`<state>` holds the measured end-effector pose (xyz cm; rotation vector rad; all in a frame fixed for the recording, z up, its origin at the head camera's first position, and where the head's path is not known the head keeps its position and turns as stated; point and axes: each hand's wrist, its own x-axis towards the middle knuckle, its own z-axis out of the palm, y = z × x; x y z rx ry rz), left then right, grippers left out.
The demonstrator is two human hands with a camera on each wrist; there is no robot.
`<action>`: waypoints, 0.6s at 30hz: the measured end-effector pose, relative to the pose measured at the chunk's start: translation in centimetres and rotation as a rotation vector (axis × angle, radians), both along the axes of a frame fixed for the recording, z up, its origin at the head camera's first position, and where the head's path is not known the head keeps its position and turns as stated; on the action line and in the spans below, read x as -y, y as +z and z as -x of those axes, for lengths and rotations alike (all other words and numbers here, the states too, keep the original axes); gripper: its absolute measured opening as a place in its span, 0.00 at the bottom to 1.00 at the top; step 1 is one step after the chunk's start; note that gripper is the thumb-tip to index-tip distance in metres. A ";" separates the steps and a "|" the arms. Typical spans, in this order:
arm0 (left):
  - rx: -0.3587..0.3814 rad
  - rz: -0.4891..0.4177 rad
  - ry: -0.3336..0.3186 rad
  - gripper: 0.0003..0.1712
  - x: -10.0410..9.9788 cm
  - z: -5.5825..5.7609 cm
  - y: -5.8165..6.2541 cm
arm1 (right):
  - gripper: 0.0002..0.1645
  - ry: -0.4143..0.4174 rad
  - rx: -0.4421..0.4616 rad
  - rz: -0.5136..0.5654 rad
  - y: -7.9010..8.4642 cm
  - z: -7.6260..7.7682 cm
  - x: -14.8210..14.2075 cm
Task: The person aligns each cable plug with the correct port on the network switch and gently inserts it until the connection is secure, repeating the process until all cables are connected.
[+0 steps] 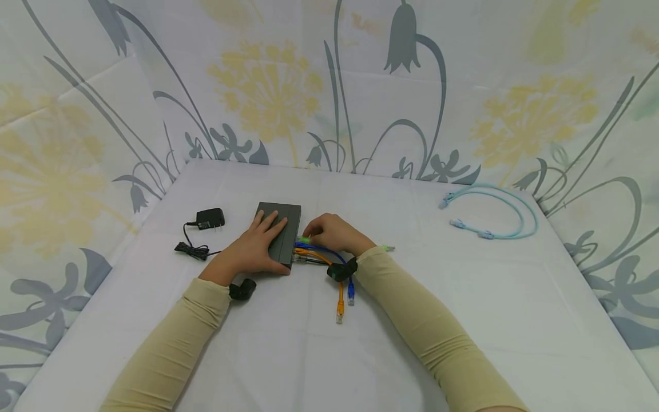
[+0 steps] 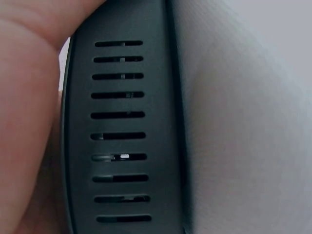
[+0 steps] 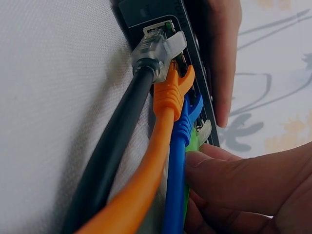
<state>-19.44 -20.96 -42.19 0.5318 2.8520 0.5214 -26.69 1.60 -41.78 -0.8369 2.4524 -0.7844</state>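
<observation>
A flat black network switch (image 1: 289, 240) lies on the white-covered table, its slotted side panel (image 2: 161, 122) filling the left wrist view. Spread over its top are the straight fingers of my left hand (image 1: 246, 247), with the thumb along the near edge. My right hand (image 1: 337, 232) pinches the plug of a green network cable (image 3: 192, 141) between thumb and fingers at the port row. Beside it, a blue plug (image 3: 182, 127), an orange plug (image 3: 168, 97) and the clear plug of a black cable (image 3: 152, 52) sit in the ports.
Loose ends of the orange cable (image 1: 340, 306) and blue cable (image 1: 351, 292) lie toward me. The green cable's far end (image 1: 388, 248) shows past the right wrist. A black power adapter (image 1: 210, 218) with bundled cord is at left. A light blue cable (image 1: 486, 234) lies far right.
</observation>
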 end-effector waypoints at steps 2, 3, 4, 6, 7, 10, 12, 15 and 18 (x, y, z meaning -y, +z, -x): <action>-0.001 -0.001 -0.003 0.69 0.0 0.0 0.0 | 0.13 -0.005 -0.002 0.000 0.0 0.0 0.0; -0.002 -0.002 -0.003 0.69 0.0 0.1 0.1 | 0.13 -0.005 -0.004 0.001 0.0 0.0 0.0; -0.001 -0.002 -0.004 0.69 0.0 0.1 0.1 | 0.13 -0.006 -0.007 0.003 0.0 0.0 0.0; 0.000 -0.002 -0.003 0.69 0.0 0.1 0.1 | 0.14 -0.008 -0.009 0.007 0.1 -0.1 0.0; 0.001 0.000 -0.003 0.69 0.0 0.1 0.1 | 0.14 -0.010 -0.010 0.009 0.1 -0.1 0.0; 0.005 0.001 -0.003 0.69 0.0 0.0 0.1 | 0.14 -0.017 -0.013 0.015 0.0 -0.1 0.1; 0.007 0.004 -0.004 0.69 0.0 0.0 0.1 | 0.14 -0.022 -0.011 0.018 -0.1 -0.1 0.1; 0.010 0.005 -0.001 0.69 0.0 0.0 0.1 | 0.14 -0.025 -0.008 0.022 -0.2 -0.1 0.2; 0.010 0.006 0.002 0.69 0.0 0.0 0.1 | 0.14 -0.027 -0.002 0.024 -0.3 -0.1 0.2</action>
